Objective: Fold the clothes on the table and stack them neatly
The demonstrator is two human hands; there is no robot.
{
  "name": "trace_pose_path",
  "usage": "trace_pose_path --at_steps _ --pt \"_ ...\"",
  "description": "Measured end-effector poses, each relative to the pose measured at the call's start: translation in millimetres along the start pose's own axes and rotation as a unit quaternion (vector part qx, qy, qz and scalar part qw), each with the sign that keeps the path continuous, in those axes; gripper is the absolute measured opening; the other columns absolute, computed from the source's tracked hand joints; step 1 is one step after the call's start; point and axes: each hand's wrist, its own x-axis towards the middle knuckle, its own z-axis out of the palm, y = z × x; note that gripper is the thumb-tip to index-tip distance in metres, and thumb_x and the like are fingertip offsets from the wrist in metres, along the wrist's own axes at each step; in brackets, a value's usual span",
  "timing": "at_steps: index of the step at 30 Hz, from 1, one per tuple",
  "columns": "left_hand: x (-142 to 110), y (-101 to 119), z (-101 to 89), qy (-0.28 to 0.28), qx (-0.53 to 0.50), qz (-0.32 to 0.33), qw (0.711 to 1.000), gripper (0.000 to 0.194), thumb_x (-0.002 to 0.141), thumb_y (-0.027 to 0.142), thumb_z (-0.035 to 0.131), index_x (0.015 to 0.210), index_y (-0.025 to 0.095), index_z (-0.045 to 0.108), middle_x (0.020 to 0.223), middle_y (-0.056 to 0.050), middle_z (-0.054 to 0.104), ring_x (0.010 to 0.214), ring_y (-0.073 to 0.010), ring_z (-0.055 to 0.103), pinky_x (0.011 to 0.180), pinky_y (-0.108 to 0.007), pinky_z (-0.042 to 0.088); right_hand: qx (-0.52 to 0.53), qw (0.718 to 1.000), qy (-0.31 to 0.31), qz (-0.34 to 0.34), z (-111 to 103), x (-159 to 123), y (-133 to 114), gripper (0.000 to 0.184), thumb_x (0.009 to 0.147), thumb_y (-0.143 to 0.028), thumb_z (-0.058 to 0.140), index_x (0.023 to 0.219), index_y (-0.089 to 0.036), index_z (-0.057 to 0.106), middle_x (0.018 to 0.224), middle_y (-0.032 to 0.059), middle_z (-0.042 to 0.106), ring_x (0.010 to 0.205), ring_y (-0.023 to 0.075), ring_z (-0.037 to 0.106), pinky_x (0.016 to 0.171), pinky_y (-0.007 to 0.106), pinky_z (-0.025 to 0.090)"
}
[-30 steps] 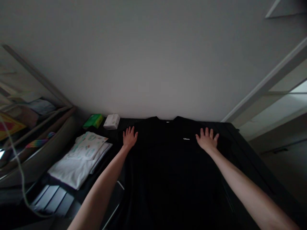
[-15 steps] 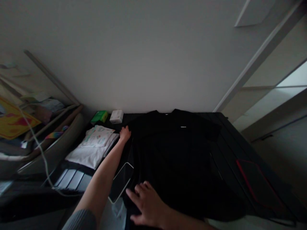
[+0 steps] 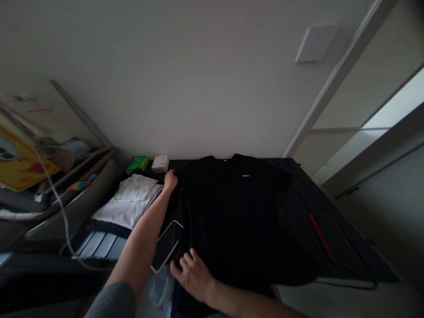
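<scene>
My black T-shirt (image 3: pixel 228 221) shows one small white mark near the collar. The folded white cloth (image 3: pixel 124 216) beside it has a pale green print, the small box (image 3: pixel 137 164) is bright green, and a black flat case (image 3: pixel 334 247) has thin red edging.

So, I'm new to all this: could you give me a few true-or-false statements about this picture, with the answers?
The left hand is beside the shoulder of a black T-shirt: true.
The right hand is holding a phone: false, it holds nothing, and the phone lies beside the left forearm.
A small white box sits near a green box: true.
Folded white clothes lie to the right of the T-shirt: false, they lie to its left.
</scene>
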Motion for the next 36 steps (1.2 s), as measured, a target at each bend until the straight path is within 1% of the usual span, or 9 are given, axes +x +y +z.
trace_pose_path --at_steps 7,14,18,22,24,27,29,32,36 --pt "14.1 26.0 -22.0 0.045 -0.032 0.027 0.998 0.037 0.086 0.010 0.046 0.121 0.013 0.055 0.122 -0.012 0.062 0.113 -0.0190 0.058 0.099 -0.030 0.044 0.126 0.988 -0.041 0.079 -49.8 -12.2 -4.5 0.081 0.073 -0.023 0.057 0.149 -0.019 0.028 0.099 0.0138 0.071 0.093 0.0305 0.064 0.099 0.059 0.035" --pt "14.0 86.2 -27.5 0.082 -0.059 0.044 0.994 0.038 0.084 0.003 0.035 0.117 0.011 0.054 0.121 -0.019 0.057 0.112 -0.0279 0.057 0.096 -0.043 0.046 0.275 0.950 -0.080 0.123 -72.5 -24.8 12.2 0.077 0.069 -0.019 0.051 0.145 -0.025 0.038 0.104 0.0095 0.073 0.096 0.0268 0.067 0.104 0.055 0.033" --pt "2.6 144.8 -13.3 0.073 -0.084 0.116 0.987 0.039 0.086 0.003 0.033 0.119 0.010 0.053 0.123 -0.019 0.054 0.115 -0.0284 0.055 0.099 -0.044 0.044 0.329 0.938 -0.073 0.088 -77.8 -34.5 14.2 0.086 0.067 -0.016 0.052 0.148 -0.030 0.028 0.119 0.0057 0.068 0.106 0.0241 0.064 0.107 0.047 0.033" --pt "-22.1 200.3 18.8 0.022 -0.116 0.244 0.963 0.045 0.089 0.015 0.047 0.134 0.014 0.044 0.132 -0.015 0.050 0.124 -0.0234 0.049 0.108 -0.037 0.038 0.348 0.923 -0.021 0.164 -72.9 -54.4 18.1 0.058 0.068 -0.012 0.050 0.125 -0.024 0.053 0.117 0.0052 0.067 0.107 0.0188 0.062 0.097 0.027 0.043" --pt "-36.0 213.6 37.3 -0.016 -0.144 0.320 0.936 0.061 0.089 0.025 0.054 0.144 0.014 0.031 0.141 -0.016 0.043 0.132 -0.0229 0.042 0.111 -0.036 0.034 0.321 0.924 -0.028 0.206 -64.3 -66.8 20.9 0.055 0.068 -0.013 0.051 0.122 -0.020 0.054 0.112 0.0091 0.068 0.104 0.0209 0.063 0.091 0.027 0.046" --pt "-50.7 208.8 60.7 -0.065 -0.125 0.357 0.924 0.062 0.092 0.031 0.049 0.147 0.014 0.025 0.146 -0.016 0.036 0.135 -0.0219 0.038 0.112 -0.036 0.033 0.253 0.931 -0.082 0.251 -51.0 -83.4 25.5 0.061 0.068 -0.023 0.059 0.128 -0.013 0.051 0.107 0.0152 0.069 0.100 0.0295 0.064 0.094 0.041 0.046" --pt "-53.7 193.0 71.7 -0.085 -0.075 0.327 0.938 0.050 0.094 0.028 0.045 0.141 0.016 0.038 0.143 -0.014 0.042 0.129 -0.0217 0.046 0.109 -0.035 0.037 0.216 0.931 -0.107 0.275 -45.9 -91.2 29.5 0.057 0.070 -0.033 0.062 0.123 -0.014 0.056 0.108 0.0169 0.069 0.100 0.0337 0.064 0.098 0.050 0.042" --pt "-50.3 162.0 82.2 -0.096 -0.027 0.277 0.956 0.038 0.092 0.020 0.043 0.129 0.016 0.053 0.135 -0.014 0.051 0.121 -0.0247 0.053 0.105 -0.040 0.041 0.190 0.933 -0.098 0.291 -44.3 -96.3 38.1 0.047 0.075 -0.044 0.061 0.112 -0.016 0.063 0.125 0.0188 0.061 0.115 0.0370 0.056 0.101 0.054 0.039" --pt "-41.6 126.8 90.6 -0.105 0.023 0.220 0.970 0.038 0.093 0.023 0.042 0.130 0.021 0.054 0.143 -0.012 0.047 0.133 -0.0288 0.041 0.110 -0.051 0.031 0.193 0.966 -0.057 0.163 -41.7 -91.0 49.8 0.059 0.076 -0.054 0.062 0.119 -0.014 0.060 0.143 0.0167 0.046 0.131 0.0353 0.041 0.107 0.048 0.036"
